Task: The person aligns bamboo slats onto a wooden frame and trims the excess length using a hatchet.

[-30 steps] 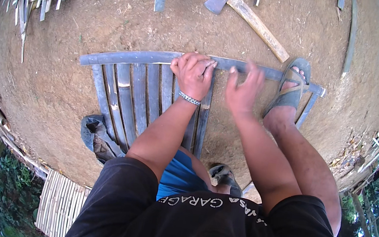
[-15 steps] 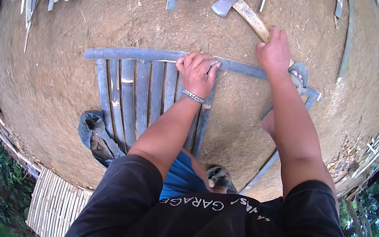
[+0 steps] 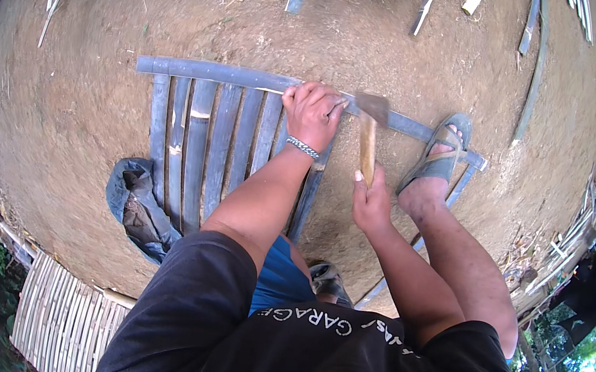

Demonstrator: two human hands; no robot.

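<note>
Right hand [image 3: 371, 204] grips the axe [image 3: 368, 146] by its handle, head at 1 o'clock over the bamboo bar [image 3: 222, 74]; from here I can't tell if they touch. Left hand [image 3: 313, 117] curled tight on the bar at 12, slats [image 3: 197, 149] toward 10. Sandalled foot [image 3: 435, 159] on bar at 2.

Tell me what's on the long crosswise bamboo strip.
The left hand and a sandaled foot are on the strip; the axe head overlaps it. What they cover is hidden.

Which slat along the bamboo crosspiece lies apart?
The far-right bamboo slat, partly hidden by the right leg: a wide gap sets it apart, while the others lie close together.
</note>
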